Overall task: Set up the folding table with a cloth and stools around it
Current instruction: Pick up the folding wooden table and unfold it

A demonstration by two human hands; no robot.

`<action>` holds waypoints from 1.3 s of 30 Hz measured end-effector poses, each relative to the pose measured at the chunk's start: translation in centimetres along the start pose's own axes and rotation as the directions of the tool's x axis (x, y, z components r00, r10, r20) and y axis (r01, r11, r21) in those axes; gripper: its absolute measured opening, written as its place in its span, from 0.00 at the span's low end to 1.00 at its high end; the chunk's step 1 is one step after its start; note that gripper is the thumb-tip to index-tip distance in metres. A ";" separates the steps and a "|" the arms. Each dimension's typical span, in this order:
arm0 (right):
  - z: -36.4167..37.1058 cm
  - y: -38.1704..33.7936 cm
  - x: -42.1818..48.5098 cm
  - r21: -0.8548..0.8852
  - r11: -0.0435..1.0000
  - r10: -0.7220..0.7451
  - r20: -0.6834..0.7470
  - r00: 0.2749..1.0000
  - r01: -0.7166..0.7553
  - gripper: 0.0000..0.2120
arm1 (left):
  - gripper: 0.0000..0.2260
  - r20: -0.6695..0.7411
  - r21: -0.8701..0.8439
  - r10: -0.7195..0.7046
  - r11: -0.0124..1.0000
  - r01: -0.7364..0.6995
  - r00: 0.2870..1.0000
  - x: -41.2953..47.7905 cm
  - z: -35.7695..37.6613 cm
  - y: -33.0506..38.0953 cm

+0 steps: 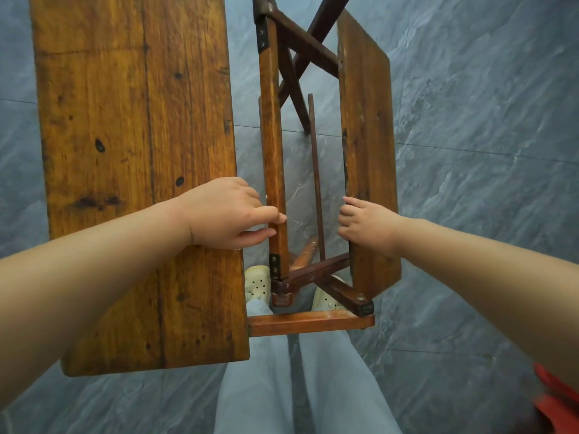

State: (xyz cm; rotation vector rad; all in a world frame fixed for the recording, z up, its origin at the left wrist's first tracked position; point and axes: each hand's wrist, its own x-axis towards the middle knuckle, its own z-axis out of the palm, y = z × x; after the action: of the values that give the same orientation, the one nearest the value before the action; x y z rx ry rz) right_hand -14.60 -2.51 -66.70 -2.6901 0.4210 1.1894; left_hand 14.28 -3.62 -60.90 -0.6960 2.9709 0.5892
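Biggest thing in sight is the grey marble-look tile floor [470,136], and the worn brown wooden folding counter [125,120] stands on it only half opened, right in front of the person's legs.

Taking its long centre rail [271,136] as the reference, the wide plank leaf left of it lies about flat. The narrower plank leaf [366,120] right of it hangs tilted, nearly on edge. Below the rail are the dark crossed legs [300,48] and a thin dark rod [315,158].

The left hand [228,214] is wrapped around the rail near its close end, I'd guess to steady the frame. The right hand [366,227] has its fingers curled over the hanging leaf's inner edge, probably so it can swing up level.

Cream perforated shoes [258,283] poke out under the rail's near end. A red thing [554,399] sits far right of it, and I can't tell what it is. No cloth or stools in sight, and no readable labels or writing.
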 end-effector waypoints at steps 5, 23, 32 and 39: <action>-0.8 1.2 -3.1 0.061 0.998 -0.034 0.008 0.999 0.034 0.24 | 0.20 -0.007 0.001 0.005 1.000 -0.005 1.000 0.5 -0.1 0.2; -2.8 2.7 -9.6 0.127 0.987 -0.046 -0.361 0.931 0.098 0.35 | 0.29 -0.111 -0.015 0.071 0.997 -0.073 0.991 0.4 0.1 -0.1; -3.6 2.3 -10.6 0.164 0.982 -0.005 -0.487 0.874 0.097 0.33 | 0.26 -0.149 -0.004 0.085 0.996 -0.086 0.985 2.6 -0.8 1.2; -3.7 0.9 -9.9 0.190 0.975 -0.002 -0.509 0.861 0.114 0.31 | 0.26 -0.074 0.014 0.112 0.994 -0.111 0.991 4.1 -0.4 1.7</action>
State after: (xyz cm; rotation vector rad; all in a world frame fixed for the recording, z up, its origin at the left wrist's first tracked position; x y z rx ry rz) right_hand -18.68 -2.47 -56.86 -2.7656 0.4962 0.3680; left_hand 9.85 -4.12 -60.37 -0.5657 3.0961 0.5660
